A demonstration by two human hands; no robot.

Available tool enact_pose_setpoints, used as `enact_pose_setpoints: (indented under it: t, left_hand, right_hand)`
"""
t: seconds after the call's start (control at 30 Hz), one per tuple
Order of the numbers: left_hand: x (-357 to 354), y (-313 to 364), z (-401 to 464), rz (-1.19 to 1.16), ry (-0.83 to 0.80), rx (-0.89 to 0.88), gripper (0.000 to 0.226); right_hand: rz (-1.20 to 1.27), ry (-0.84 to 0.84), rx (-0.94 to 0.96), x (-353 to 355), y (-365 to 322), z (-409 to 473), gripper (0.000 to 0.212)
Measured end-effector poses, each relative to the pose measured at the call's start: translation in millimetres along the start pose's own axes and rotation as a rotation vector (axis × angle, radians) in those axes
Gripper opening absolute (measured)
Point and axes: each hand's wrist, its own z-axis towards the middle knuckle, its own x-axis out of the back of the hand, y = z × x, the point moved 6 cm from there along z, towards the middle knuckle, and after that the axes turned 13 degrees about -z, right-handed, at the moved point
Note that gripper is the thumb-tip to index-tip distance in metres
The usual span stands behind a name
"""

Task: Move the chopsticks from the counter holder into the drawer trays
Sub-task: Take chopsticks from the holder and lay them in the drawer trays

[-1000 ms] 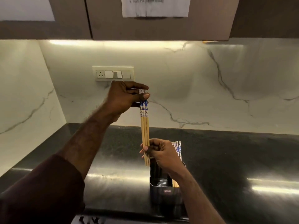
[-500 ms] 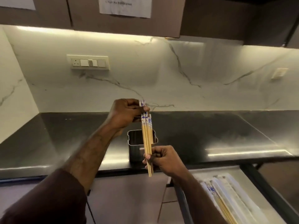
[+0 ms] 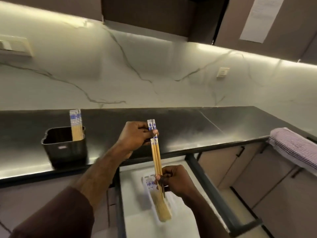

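The left hand [image 3: 137, 134] pinches the bundle of chopsticks [image 3: 156, 157] at its patterned tops, the right hand [image 3: 173, 181] its tips; held near upright above the blurred, seemingly lengthwise drawer tray [image 3: 154, 203].

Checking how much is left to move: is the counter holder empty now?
No, a few chopsticks still stand upright in the black holder on the counter.
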Motion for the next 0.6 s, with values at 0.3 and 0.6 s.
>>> enact_pose_setpoints:
  t: [0.3,0.6]
  left_hand:
    - [-101.1,-113.4,46.4,0.031,0.062,0.121,0.016]
    - [-105.6,-258.3,96.8,0.268,0.095,0.283,0.019]
  right_hand:
    - [-0.115,0.011,-0.155,64.2,129.8,31.7,0.011]
    - [-0.277,-0.072,-0.343,32.5,230.0,102.1,0.013]
